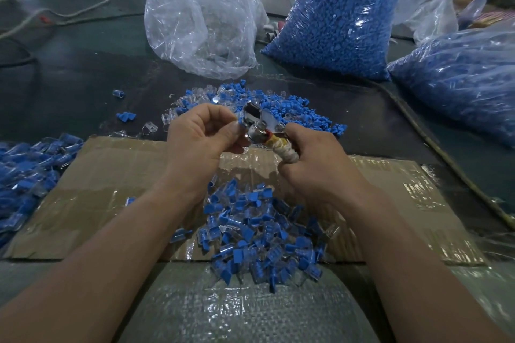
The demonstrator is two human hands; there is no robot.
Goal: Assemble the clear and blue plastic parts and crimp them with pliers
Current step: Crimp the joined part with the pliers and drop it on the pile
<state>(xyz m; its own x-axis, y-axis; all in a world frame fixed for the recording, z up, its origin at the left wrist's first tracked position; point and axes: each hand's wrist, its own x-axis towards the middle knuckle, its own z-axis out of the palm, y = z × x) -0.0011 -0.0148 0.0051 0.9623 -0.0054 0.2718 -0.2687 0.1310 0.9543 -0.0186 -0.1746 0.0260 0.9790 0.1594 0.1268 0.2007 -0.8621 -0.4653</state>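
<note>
while the left hand (200, 133) pinches one blue part (241, 120) at the pliers (255, 122), the right hand (312, 159) grips their wrapped handles; one clear bag (200, 22) and two blue-filled bags (334, 22) stand behind, and the dark table (69, 78) stretches to the left.

My left hand (195, 133) and right hand (312, 159), both above the cardboard sheet (83, 198), are bare; my forearms are uncovered as far back as I see.
</note>
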